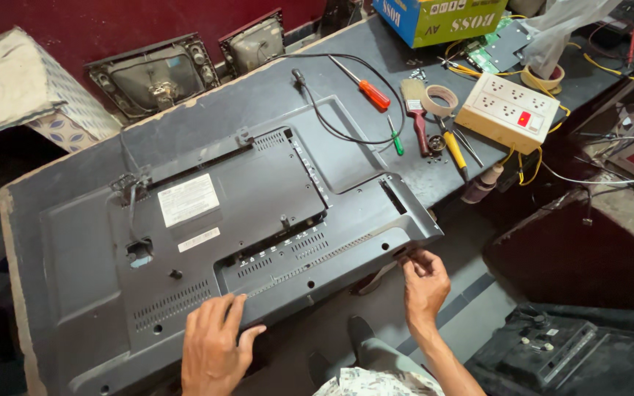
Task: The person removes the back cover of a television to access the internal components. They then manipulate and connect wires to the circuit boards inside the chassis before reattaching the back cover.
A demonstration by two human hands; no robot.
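A flat television point(207, 220) lies face down on a dark workbench point(258, 95), its black back cover up, with a white label in the middle. My left hand point(210, 345) rests flat on the near edge of the cover, fingers spread over the vent slots. My right hand point(423, 282) pinches the cover's near right corner, fingertips at the edge. The set's power cord point(346, 110) loops across the bench behind it.
Beyond the set lie a red-handled screwdriver point(365, 89), a brush point(416, 114), a tape roll point(440, 100), a yellow-handled screwdriver point(455, 150) and a cream power strip point(508, 111). A cardboard box point(434, 18) stands at the back. Old tube sets point(155, 73) lean on the wall. Another black casing point(552, 352) sits low right.
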